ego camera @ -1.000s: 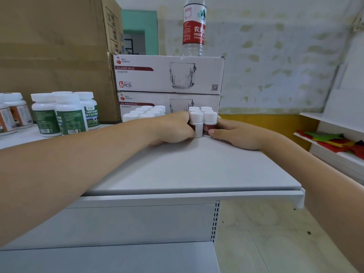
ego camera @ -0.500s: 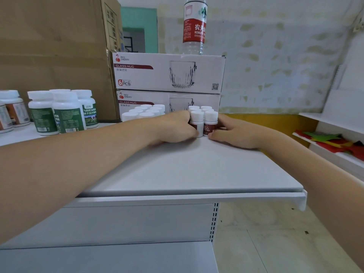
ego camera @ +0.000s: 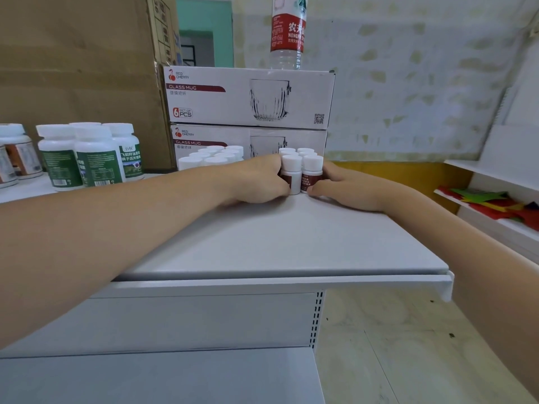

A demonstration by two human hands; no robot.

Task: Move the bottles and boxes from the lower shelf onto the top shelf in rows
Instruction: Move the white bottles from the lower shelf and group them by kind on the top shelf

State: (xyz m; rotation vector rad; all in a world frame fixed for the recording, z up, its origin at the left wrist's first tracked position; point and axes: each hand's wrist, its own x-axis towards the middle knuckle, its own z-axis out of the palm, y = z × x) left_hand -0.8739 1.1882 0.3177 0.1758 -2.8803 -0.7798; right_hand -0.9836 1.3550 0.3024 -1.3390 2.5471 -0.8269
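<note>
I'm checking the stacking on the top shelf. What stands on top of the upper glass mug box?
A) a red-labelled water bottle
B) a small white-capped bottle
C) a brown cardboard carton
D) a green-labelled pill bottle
A: a clear water bottle with a red label stands upright on the upper glass mug box.

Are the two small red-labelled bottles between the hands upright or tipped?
Upright: both small red-labelled bottles stand on the grey shelf, white caps up.
</note>
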